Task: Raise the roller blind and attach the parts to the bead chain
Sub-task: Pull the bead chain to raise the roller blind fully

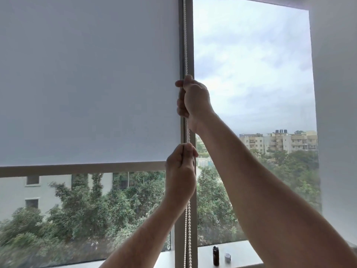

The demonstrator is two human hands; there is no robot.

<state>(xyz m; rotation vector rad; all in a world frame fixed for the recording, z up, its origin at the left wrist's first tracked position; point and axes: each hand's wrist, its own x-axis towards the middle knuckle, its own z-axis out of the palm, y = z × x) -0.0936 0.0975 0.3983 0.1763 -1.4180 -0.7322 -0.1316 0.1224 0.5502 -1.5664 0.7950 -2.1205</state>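
Hung taut down the window mullion [188, 45]: bead chain [185, 55], looped, both strands dropping past the sill [241, 254]. Gripped in two places, one fist above the other, presumably for hand-over-hand hauling. Right hand [193, 99] uppermost, fingers curled round the chain, arm stretched up. Left hand [180, 171] lower, pinching the chain between thumb and curled fingers. Roller blind [87, 84] left of the chain, bottom bar [77, 168] partway up the glass. Stood on the sill: dark part [216, 256] and small pale part [227, 257], unattached.

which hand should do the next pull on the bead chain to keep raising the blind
Probably the right hand: it grips the bead chain higher up, with room to pull down. The left hand grips lower, just beneath it.
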